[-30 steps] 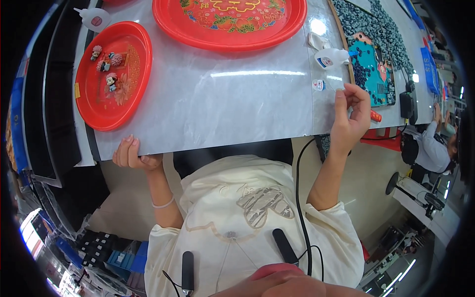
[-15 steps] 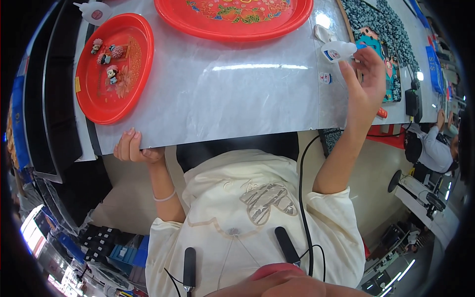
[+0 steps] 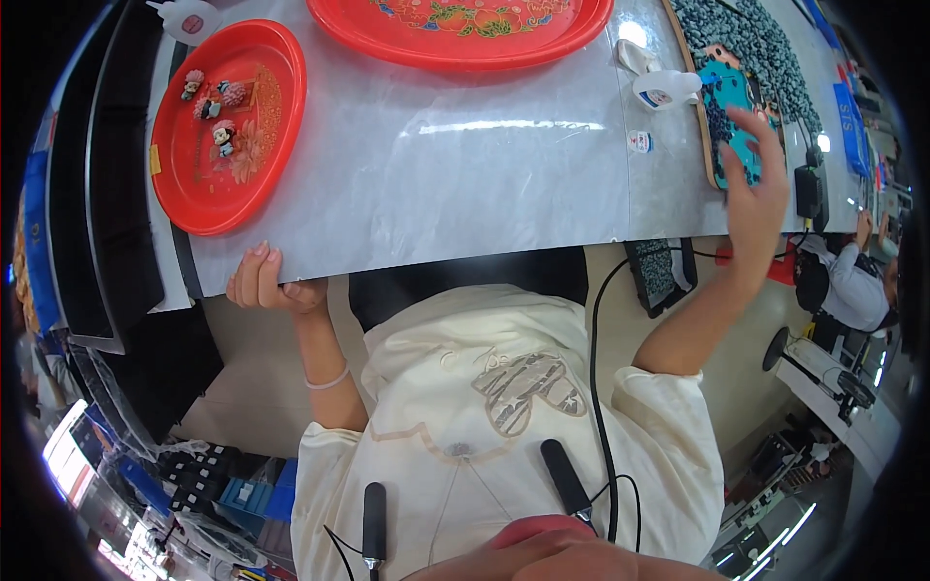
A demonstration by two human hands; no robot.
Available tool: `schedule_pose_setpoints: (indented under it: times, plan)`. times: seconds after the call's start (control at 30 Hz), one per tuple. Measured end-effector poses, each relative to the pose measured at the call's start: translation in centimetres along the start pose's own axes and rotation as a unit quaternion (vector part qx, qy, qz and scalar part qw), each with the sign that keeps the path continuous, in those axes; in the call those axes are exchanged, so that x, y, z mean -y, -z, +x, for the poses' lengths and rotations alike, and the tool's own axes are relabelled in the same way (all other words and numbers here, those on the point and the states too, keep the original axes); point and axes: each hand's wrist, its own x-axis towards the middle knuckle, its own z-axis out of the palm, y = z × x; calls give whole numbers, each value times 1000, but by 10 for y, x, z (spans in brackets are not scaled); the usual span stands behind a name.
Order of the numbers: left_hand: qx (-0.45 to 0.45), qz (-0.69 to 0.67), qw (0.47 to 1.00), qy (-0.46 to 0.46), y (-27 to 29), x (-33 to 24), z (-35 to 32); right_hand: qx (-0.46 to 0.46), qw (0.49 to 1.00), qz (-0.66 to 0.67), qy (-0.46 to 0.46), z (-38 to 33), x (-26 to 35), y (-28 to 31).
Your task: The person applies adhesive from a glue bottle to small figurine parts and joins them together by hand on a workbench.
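Observation:
My right hand (image 3: 756, 189) is open, thumb and fingers apart and nothing in them. It hovers over the near part of a teal figured panel (image 3: 731, 94) with a brown edge. Just left of that panel a white squeeze bottle (image 3: 661, 91) with a blue tip lies on its side, apart from the hand. Beside the bottle is a crumpled white wad (image 3: 636, 57). My left hand (image 3: 268, 281) rests at the near table edge with its fingers curled; what they hold, if anything, is hidden. Beyond it, a red oval tray (image 3: 199, 215) carries several small doll-like figurines (image 3: 224, 137).
A larger red tray (image 3: 465, 60) stands at the far middle of the grey table (image 3: 436, 174). Another white bottle (image 3: 187, 21) is at the far left, near a black monitor (image 3: 116, 194). A black cable (image 3: 596, 387) hangs beside me. Another person (image 3: 843, 281) sits far right.
My right hand has let go of the squeeze bottle's blue tip and moved right and nearer to me. The bottle now lies on the table. My left hand stays at the edge.

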Motion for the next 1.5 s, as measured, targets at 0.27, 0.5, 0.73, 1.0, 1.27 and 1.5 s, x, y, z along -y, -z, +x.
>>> schedule_pose_setpoints:
  times: [0.27,0.5,0.73,1.0,1.27,1.5]
  plan:
    - [-6,-20,1000,-1,-2,1,1,12,994,19,-109,-57,-34,27]
    - [7,-14,1000,-11,2,0,2,-35,980,80,-180,-73,-51,18]
    - [-4,-20,1000,-13,1,1,3,-22,991,-117,57,-69,-46,9]
    - [-4,-14,1000,-17,0,3,2,-143,968,199,-51,-16,3,-1]
    - [-11,-9,1000,-9,-1,1,2,-115,956,249,-109,31,19,-9]
    - [-30,4,999,-12,-3,0,3,-130,950,248,-136,35,17,-16]
